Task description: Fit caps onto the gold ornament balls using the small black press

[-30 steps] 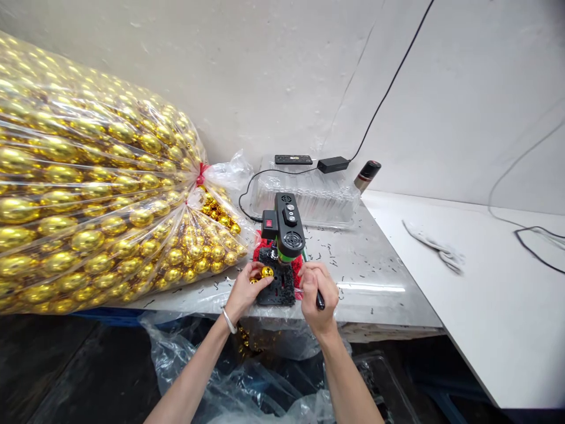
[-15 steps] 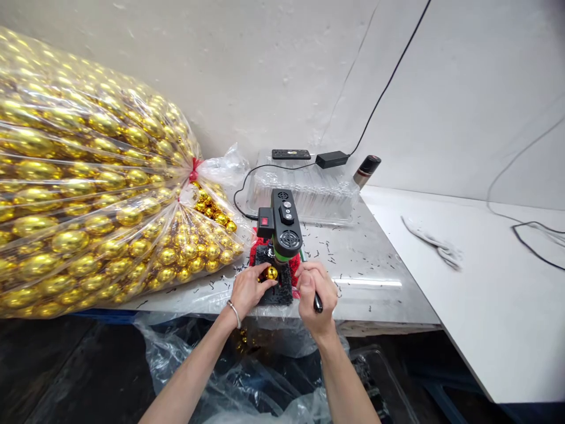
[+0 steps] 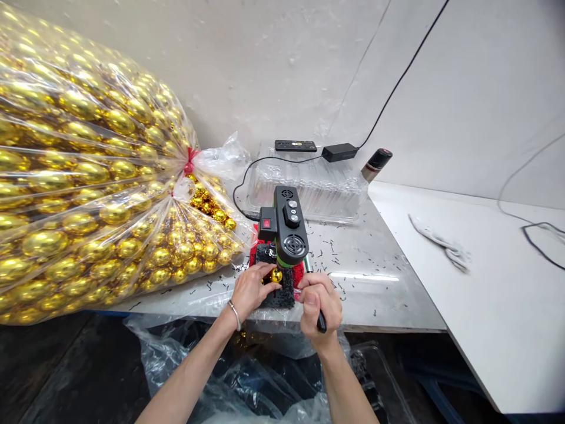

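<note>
A small black machine (image 3: 292,227) with a red switch and round vents stands on the metal-topped table. Under its head, my left hand (image 3: 252,290) pinches a shiny gold ball (image 3: 276,275) between thumb and finger, above a dark base plate (image 3: 278,299). More gold shows beside my fingers, partly hidden by them. My right hand (image 3: 321,306) is wrapped round a lever handle (image 3: 322,321) with a black end at the machine's right side. Red material (image 3: 298,273) lies around the base.
A big clear bag of gold balls (image 3: 88,171) fills the left. Behind the machine, a clear plastic tray (image 3: 309,194) bears a power adapter (image 3: 339,152) and a remote (image 3: 295,146). A spray can (image 3: 376,165) leans nearby. Gloves (image 3: 441,242) lie on the white table (image 3: 494,312). Plastic sheeting (image 3: 247,377) hangs below.
The whole view has shifted slightly. The machine's head sits a little lower over the gold ball, and my right hand has moved slightly down with the lever. My left hand keeps its pinch.
</note>
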`<action>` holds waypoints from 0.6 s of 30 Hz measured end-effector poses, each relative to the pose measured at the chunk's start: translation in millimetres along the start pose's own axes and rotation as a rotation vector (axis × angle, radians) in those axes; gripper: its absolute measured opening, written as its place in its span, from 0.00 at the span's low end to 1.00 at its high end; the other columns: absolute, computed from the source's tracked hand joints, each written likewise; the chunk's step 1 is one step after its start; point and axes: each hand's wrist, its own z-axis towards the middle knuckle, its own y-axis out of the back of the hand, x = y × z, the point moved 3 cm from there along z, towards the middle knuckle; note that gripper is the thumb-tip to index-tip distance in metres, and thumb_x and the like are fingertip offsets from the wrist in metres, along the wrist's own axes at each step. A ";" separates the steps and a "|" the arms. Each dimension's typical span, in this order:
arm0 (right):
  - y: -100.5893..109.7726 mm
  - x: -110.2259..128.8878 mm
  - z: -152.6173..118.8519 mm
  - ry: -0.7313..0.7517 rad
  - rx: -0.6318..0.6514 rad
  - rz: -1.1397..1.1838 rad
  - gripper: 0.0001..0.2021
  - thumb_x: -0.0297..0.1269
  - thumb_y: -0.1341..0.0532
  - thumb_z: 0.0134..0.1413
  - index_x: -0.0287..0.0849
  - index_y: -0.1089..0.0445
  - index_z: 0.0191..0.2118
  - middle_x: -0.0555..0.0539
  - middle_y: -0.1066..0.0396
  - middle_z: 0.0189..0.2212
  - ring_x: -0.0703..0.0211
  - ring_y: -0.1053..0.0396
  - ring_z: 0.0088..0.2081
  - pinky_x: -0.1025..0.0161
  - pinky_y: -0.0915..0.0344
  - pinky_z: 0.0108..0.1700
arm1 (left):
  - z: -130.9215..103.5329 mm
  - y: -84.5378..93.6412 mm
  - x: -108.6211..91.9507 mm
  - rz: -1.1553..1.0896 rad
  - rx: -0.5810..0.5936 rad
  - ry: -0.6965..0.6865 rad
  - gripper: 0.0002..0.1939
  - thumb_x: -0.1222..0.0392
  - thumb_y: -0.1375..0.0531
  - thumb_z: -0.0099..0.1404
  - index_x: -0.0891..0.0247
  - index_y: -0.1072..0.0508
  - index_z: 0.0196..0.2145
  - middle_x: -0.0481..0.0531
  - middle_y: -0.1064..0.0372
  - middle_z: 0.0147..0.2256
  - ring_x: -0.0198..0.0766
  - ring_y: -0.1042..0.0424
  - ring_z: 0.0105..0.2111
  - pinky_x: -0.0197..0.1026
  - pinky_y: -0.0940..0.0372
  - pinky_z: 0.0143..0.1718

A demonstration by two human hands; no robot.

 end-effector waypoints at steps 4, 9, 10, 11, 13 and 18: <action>-7.1 -12.9 -18.5 0.018 -0.020 -0.014 0.11 0.30 0.52 0.59 0.43 0.39 0.27 0.49 0.36 0.26 0.62 0.36 0.28 0.61 0.36 0.30 | -0.8 2.2 0.4 -0.087 -0.011 0.006 0.17 0.57 0.34 0.54 0.58 0.24 0.44 0.53 0.26 0.44 0.46 0.28 0.44 0.42 0.36 0.45; -15.8 -24.8 -34.4 0.069 -0.068 -0.048 0.12 0.33 0.53 0.62 0.44 0.40 0.28 0.51 0.36 0.26 0.63 0.35 0.27 0.55 0.33 0.39 | -0.8 5.1 -4.2 -0.061 0.021 0.014 0.15 0.58 0.34 0.55 0.60 0.23 0.42 0.55 0.26 0.43 0.47 0.27 0.42 0.41 0.36 0.43; -16.8 -26.0 -35.8 0.064 -0.084 -0.046 0.12 0.33 0.53 0.62 0.44 0.40 0.28 0.51 0.36 0.26 0.63 0.35 0.27 0.55 0.33 0.41 | -0.6 5.4 -4.9 -0.053 0.029 0.016 0.14 0.58 0.35 0.56 0.60 0.23 0.42 0.55 0.26 0.43 0.47 0.27 0.42 0.42 0.36 0.43; -17.6 -26.9 -36.9 0.060 -0.100 -0.043 0.12 0.33 0.54 0.62 0.44 0.40 0.28 0.51 0.36 0.26 0.63 0.35 0.27 0.54 0.33 0.42 | -0.4 5.7 -5.2 -0.050 0.033 0.017 0.14 0.58 0.35 0.57 0.60 0.23 0.42 0.56 0.26 0.43 0.47 0.27 0.42 0.42 0.36 0.43; -19.0 -28.3 -38.5 0.057 -0.122 -0.036 0.13 0.33 0.54 0.63 0.43 0.41 0.27 0.51 0.37 0.27 0.64 0.34 0.28 0.53 0.33 0.44 | -0.2 6.0 -5.4 -0.056 0.032 0.021 0.13 0.58 0.36 0.57 0.60 0.23 0.42 0.55 0.26 0.43 0.46 0.27 0.42 0.41 0.36 0.43; -22.9 -32.9 -42.5 0.088 -0.075 -0.045 0.13 0.33 0.55 0.63 0.43 0.41 0.28 0.51 0.37 0.27 0.64 0.33 0.29 0.53 0.33 0.45 | -1.4 6.1 -4.9 -0.080 0.022 0.022 0.15 0.58 0.34 0.55 0.59 0.23 0.42 0.54 0.26 0.44 0.46 0.27 0.42 0.41 0.36 0.42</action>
